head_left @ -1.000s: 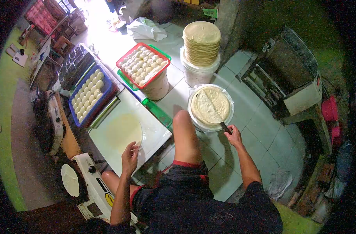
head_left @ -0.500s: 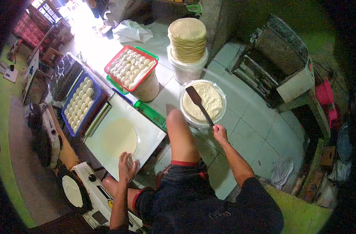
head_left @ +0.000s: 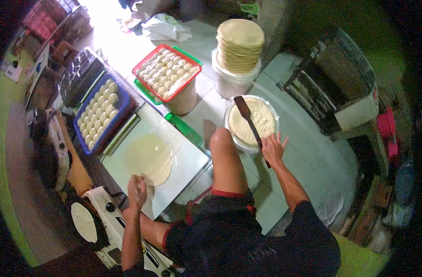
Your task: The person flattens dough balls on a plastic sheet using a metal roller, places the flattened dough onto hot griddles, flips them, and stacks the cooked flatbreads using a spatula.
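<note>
A thin round dough sheet (head_left: 159,159) lies on the pale square board (head_left: 185,159) in front of my left knee. My left hand (head_left: 137,193) is at its near left edge, fingers curled together and closed on the rim of the dough; the fingertips are partly hidden. A dark spatula (head_left: 250,121) rests across the bucket of flat dough rounds (head_left: 257,121), its blade over the dough and its handle sticking out towards me. My right hand (head_left: 274,148) is over that handle with fingers spread, touching it without wrapping round it.
A blue tray of dough balls (head_left: 123,94) stands left of the board, a red tray of dough balls (head_left: 197,71) behind it. A tall stack of flatbreads (head_left: 240,46) tops a white bucket. At lower left, a flatbread (head_left: 84,221) lies on a round pan by a white stove (head_left: 110,207).
My right hand has spread its fingers and loosened its grip on the spatula. My left hand has shifted left and closed at the dough's edge. The view has shifted slightly.
</note>
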`<action>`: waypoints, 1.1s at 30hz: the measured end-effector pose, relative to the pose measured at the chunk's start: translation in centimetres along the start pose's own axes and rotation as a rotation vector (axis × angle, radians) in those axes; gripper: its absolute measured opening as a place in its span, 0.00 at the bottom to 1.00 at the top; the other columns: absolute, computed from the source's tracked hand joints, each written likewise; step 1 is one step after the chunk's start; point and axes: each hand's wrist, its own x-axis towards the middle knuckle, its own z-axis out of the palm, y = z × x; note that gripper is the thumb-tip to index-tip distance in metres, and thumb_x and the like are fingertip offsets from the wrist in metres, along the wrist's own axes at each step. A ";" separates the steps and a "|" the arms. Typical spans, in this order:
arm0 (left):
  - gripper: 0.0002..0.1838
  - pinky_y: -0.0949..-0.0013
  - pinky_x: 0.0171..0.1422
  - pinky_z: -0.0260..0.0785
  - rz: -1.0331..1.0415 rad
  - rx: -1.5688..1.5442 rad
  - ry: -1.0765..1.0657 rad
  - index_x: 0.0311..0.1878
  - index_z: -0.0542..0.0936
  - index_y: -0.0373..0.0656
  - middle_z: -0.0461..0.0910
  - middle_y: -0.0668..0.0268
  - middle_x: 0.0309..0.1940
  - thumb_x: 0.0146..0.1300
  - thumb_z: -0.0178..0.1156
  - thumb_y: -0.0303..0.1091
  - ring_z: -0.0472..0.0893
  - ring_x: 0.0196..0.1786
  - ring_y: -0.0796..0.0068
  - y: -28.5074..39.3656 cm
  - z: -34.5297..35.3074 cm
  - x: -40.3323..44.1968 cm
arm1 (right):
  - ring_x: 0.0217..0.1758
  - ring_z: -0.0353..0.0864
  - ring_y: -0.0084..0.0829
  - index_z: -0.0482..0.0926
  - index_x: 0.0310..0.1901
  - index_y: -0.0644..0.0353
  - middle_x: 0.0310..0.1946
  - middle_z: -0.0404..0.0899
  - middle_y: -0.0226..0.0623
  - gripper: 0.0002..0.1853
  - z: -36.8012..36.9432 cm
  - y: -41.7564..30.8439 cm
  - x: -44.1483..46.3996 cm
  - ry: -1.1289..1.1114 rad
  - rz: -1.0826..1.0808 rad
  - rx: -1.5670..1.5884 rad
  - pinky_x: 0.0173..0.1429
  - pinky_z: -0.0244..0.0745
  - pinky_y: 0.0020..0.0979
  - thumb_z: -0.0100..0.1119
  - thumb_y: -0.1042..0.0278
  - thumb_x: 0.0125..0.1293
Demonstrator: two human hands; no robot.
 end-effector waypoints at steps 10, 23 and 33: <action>0.17 0.31 0.75 0.48 0.275 0.573 0.689 0.60 0.75 0.44 0.80 0.57 0.54 0.69 0.57 0.33 0.79 0.60 0.55 4.0 -17.5 17.0 | 0.46 0.84 0.48 0.86 0.41 0.63 0.40 0.85 0.48 0.09 -12.6 -31.9 3.5 -0.231 -0.588 0.907 0.53 0.78 0.41 0.60 0.71 0.64; 0.22 0.52 0.67 0.68 0.019 0.004 0.353 0.59 0.73 0.36 0.77 0.48 0.56 0.64 0.62 0.32 0.77 0.60 0.44 -2.2 -3.4 7.1 | 0.50 0.79 0.44 0.87 0.38 0.54 0.36 0.81 0.40 0.07 0.2 -56.1 4.1 -0.462 -1.434 0.723 0.54 0.72 0.45 0.65 0.67 0.59; 0.11 0.42 0.71 0.58 0.132 0.056 0.398 0.43 0.82 0.47 0.75 0.58 0.65 0.58 0.69 0.35 0.68 0.70 0.42 -4.4 0.4 6.6 | 0.37 0.84 0.45 0.77 0.50 0.59 0.36 0.84 0.47 0.20 -4.5 -60.6 10.3 -1.168 -2.048 -0.204 0.42 0.77 0.44 0.66 0.54 0.65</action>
